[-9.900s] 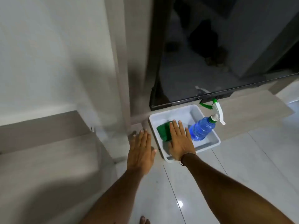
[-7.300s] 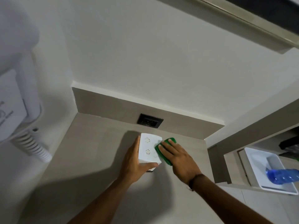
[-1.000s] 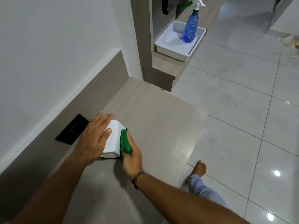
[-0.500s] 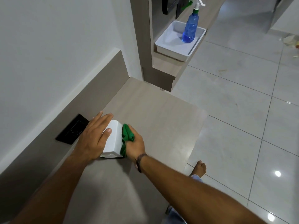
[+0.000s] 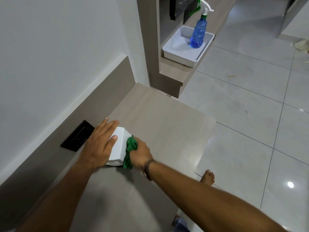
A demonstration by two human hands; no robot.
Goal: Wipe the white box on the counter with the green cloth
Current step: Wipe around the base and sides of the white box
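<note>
Table (image 5: 167, 124) bare right of and beyond the white box (image 5: 119, 146): open passage there. Left side shut in by the back panel with a black socket plate (image 5: 77, 138). Box flanked by left hand (image 5: 100, 144) and right hand (image 5: 141, 154) with green cloth (image 5: 130, 148).

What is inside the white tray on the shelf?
A blue spray bottle stands upright inside the tray; the visible floor holds nothing else. Behind the near wall is hidden.

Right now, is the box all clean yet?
Not yet. The left hand steadies the white box on the counter, while the right hand presses the green cloth against its side. The covered top can't be judged.
</note>
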